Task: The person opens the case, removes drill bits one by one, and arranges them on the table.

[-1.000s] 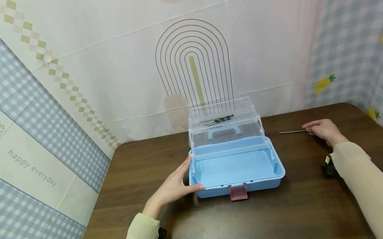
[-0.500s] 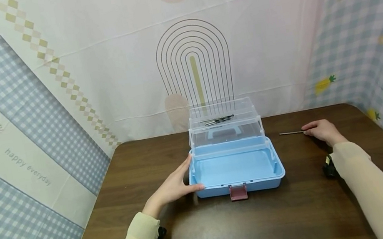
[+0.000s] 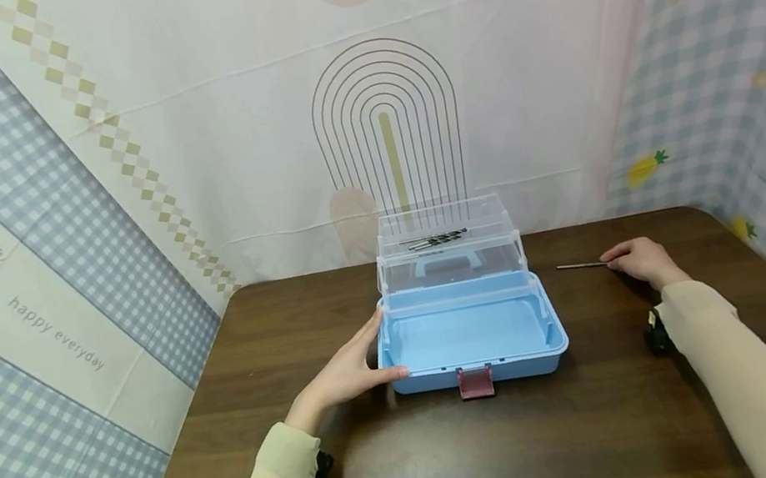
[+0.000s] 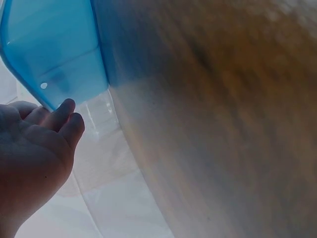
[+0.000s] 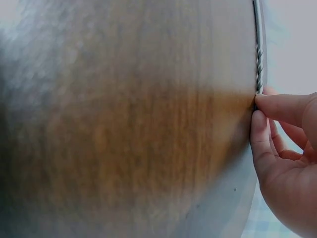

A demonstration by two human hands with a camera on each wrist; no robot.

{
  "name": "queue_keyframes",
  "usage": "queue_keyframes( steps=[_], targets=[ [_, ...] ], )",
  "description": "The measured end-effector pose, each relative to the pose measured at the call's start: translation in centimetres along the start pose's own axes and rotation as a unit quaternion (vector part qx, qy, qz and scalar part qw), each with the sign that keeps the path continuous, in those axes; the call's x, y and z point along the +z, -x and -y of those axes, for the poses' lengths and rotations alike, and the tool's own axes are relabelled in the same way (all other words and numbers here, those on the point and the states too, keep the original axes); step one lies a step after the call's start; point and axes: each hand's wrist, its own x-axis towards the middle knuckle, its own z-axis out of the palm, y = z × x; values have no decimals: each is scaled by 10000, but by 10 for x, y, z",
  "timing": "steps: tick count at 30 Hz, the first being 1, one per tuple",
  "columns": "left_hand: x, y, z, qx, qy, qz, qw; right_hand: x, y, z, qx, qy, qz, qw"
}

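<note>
A light-blue toolbox [image 3: 471,334] stands on the table with its clear tiered trays folded up behind. My left hand [image 3: 344,372] holds its left side, thumb across the front left corner and fingers toward the rear. In the left wrist view, fingertips [image 4: 67,106] are at the edge of the blue wall [image 4: 54,54]. To the right of the box, my right hand [image 3: 641,262] pinches one end of a thin metal drill bit [image 3: 578,265] between thumb and fingers. The right wrist view shows the spiral flutes of the drill bit [image 5: 259,64] close over the table.
Several drill bits [image 3: 440,239] lie in an upper clear tray [image 3: 496,235]. A pink latch [image 3: 475,382] hangs down at the box's front. The brown wooden table [image 3: 510,454] ends at a patterned cloth backdrop [image 3: 528,105], which also closes off both sides.
My right hand has shifted very slightly left with the drill bit in its pinch. The left hand and the toolbox have stayed in place.
</note>
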Motion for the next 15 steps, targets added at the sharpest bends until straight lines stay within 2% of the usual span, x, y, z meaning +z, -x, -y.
queue_keyframes(
  steps=[6,15],
  targets=[
    [0,0,0,-141,-11,17,9999,-1,0,1,-18,30,18,10000],
    [-1,0,-1,-84,4,24,10000,-1,1,0,43,146,3,9999]
  ],
)
